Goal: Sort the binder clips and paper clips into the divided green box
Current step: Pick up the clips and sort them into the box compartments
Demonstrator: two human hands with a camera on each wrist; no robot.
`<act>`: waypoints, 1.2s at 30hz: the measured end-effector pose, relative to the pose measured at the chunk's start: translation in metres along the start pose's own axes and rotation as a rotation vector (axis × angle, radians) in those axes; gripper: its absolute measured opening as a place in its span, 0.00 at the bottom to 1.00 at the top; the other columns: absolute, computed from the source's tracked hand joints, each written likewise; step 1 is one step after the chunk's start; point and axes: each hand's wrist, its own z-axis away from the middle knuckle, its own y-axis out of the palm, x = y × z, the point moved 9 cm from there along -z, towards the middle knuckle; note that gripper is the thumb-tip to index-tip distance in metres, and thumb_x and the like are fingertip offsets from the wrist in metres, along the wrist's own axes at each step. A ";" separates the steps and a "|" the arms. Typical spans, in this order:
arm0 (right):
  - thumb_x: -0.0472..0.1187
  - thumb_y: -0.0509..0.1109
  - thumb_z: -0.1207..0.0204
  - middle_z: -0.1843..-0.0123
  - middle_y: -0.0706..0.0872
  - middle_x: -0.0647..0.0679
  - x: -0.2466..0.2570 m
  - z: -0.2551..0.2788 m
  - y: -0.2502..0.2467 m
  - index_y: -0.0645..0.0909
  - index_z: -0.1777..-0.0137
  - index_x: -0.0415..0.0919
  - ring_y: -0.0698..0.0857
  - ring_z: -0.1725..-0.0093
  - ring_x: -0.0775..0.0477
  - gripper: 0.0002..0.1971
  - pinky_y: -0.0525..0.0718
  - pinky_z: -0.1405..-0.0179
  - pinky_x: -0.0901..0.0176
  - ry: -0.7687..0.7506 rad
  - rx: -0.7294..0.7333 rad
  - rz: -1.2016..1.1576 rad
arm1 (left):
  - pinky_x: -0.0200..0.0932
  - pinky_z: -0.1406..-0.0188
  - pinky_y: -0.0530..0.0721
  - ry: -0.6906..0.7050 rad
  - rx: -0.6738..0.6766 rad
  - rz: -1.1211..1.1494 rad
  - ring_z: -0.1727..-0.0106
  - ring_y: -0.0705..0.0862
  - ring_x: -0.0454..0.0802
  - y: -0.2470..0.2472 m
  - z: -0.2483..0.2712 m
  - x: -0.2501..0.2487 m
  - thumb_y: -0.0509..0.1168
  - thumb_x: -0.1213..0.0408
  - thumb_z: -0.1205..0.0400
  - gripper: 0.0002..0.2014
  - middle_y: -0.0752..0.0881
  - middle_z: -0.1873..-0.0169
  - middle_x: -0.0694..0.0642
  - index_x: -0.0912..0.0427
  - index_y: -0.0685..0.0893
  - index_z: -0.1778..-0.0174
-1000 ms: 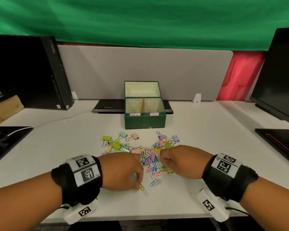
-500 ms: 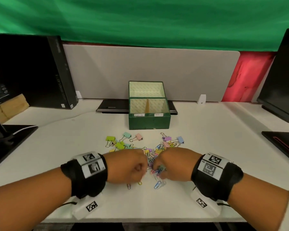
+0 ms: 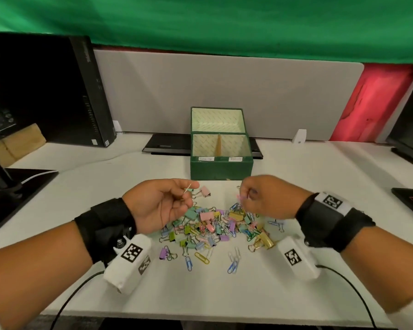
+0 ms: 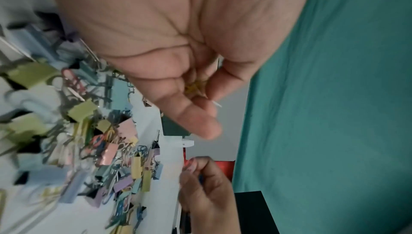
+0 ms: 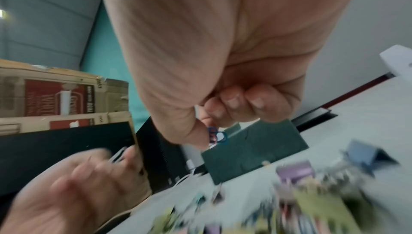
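Above the heap of clips (image 3: 212,226), left hand (image 3: 161,206) pinches a pale paper clip (image 3: 188,188), right hand (image 3: 264,198) pinches blue and pink paper clips (image 5: 216,136); green box (image 3: 221,167) sits just behind, lid up.

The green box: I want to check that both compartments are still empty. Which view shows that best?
The head view: it looks down into the green box, showing the divider and both bare compartments. The right wrist view shows only its blurred outer wall; the left wrist view only a sliver behind the left hand.
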 end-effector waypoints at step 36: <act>0.45 0.62 0.22 0.45 0.83 0.56 0.028 0.057 0.043 0.82 0.40 0.56 0.82 0.47 0.48 0.14 0.85 0.51 0.51 -0.255 0.153 0.309 | 0.32 0.52 0.83 -0.038 0.224 -1.847 0.59 0.86 0.30 0.072 -0.012 0.018 0.65 0.65 0.21 0.11 0.89 0.60 0.34 0.45 0.90 0.51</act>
